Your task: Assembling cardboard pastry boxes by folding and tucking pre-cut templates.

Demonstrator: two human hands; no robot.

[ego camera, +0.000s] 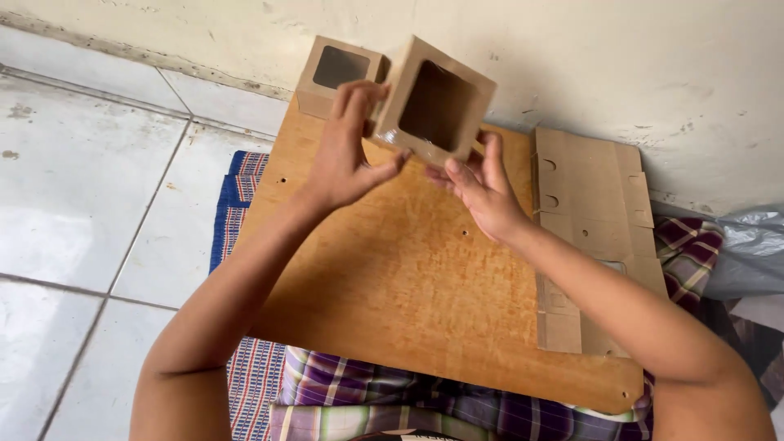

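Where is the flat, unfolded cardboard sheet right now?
In the head view, the flat cardboard sheet lies on the right side of the wooden board, just beyond the right hand and against the wall.

Small brown cardboard box with square clear window [436,104]: assembled, tilted, window facing camera, held in air above wooden board, near wall.

Soft, even daylight fills the scene, bright but not harsh. The floor tiles [73,188] on the left carry a pale sheen, nearly washed out. Shadows are faint: a soft one lies under the forearms on the worktop [408,278], another inside the box [437,102]. The plastic window on the box catches a small glint. Focus is fairly sharp throughout, with slight softness and wide-angle stretching toward the frame edges.
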